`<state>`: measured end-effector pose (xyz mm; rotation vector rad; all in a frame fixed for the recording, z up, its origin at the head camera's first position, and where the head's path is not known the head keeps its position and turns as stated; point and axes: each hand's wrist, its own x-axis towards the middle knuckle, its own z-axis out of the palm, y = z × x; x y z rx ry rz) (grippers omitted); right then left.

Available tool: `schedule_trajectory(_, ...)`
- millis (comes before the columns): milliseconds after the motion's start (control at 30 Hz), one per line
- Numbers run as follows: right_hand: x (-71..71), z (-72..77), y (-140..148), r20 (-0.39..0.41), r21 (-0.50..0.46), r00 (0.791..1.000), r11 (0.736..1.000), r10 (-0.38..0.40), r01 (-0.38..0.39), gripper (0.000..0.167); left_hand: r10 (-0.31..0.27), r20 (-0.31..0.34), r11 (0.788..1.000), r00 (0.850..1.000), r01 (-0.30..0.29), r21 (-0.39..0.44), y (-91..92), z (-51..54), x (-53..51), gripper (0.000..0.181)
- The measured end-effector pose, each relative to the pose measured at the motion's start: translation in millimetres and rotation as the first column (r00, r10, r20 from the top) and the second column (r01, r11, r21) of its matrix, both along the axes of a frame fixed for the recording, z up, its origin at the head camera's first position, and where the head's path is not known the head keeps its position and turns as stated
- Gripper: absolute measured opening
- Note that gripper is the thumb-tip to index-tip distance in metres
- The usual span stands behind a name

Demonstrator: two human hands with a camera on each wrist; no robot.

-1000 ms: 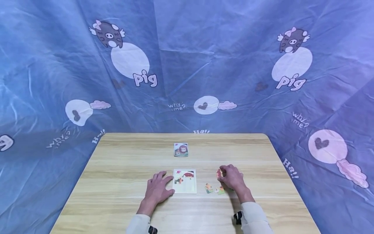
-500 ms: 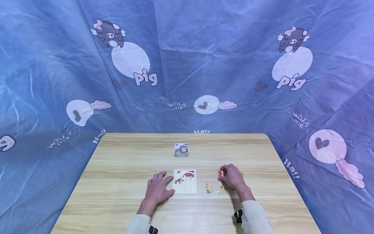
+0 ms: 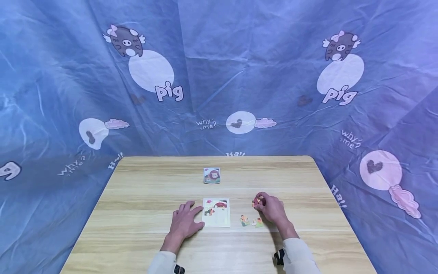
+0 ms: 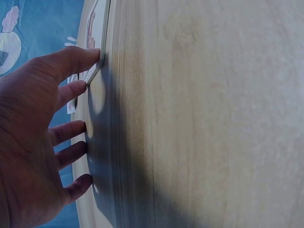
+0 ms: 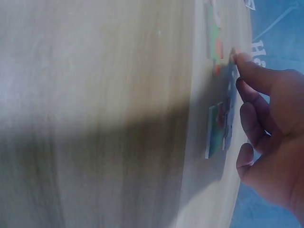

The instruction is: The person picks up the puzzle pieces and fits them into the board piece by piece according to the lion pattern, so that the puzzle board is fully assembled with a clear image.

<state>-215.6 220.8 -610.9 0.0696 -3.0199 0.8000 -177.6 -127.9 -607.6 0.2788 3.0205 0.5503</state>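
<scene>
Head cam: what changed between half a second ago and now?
Right hand shifted slightly left, with the red puzzle piece it pinches; the piece also looks turned. Nothing visibly let go. Left hand stayed at the puzzle tray; picture card unmoved.

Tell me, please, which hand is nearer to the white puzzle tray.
Left. The left hand touches the left edge of the white puzzle tray; the right hand is apart from it, off to its right, pinching a reddish puzzle piece.
</scene>
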Motion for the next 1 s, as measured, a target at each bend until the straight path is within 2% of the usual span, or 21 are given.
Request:
schedule_trajectory(167, 3.3, -0.9, -3.2, -0.019, -0.113, 0.999, 0.993, -0.037, 0.035, 0.019, 0.0, -0.004, 1.0, 1.0, 0.0, 0.005, 0.7, -0.6, 0.0, 0.057)
schedule_trajectory(367, 6.3, -1.3, -16.1, 0.06, -0.267, 0.995, 0.959, -0.085, 0.098, 0.015, -0.002, -0.007, 1.0, 1.0, 0.002, 0.013, 1.1, -0.8, 0.4, 0.057)
schedule_trajectory(600, 10.7, 6.6, -33.6, 0.072, -0.349, 0.994, 0.931, -0.085, 0.105, 0.016, 0.0, -0.005, 1.0, 1.0, 0.0, 0.019, 0.6, -1.7, 0.1, 0.058)
schedule_trajectory(700, 13.1, 8.8, -40.2, 0.068, -0.353, 0.994, 0.93, -0.084, 0.103, 0.016, 0.002, -0.001, 1.0, 1.0, -0.002, 0.013, 0.2, -2.5, 0.7, 0.058)
schedule_trajectory(800, 14.3, 7.2, -46.7, 0.077, -0.387, 0.995, 0.917, -0.067, 0.092, 0.015, 0.002, 0.004, 1.0, 1.0, -0.002, 0.01, 0.1, -3.5, 1.9, 0.058)
schedule_trajectory(933, 13.4, 4.2, -57.1, 0.086, -0.43, 0.996, 0.902, -0.002, 0.039, 0.015, -0.002, -0.002, 1.0, 1.0, 0.002, 0.01, 0.4, -2.9, 2.0, 0.059)
schedule_trajectory(1000, 13.2, 3.9, -62.2, 0.085, -0.427, 0.996, 0.904, 0.03, 0.01, 0.015, -0.007, -0.006, 1.0, 1.0, 0.007, 0.008, 1.3, -1.6, 1.3, 0.059)
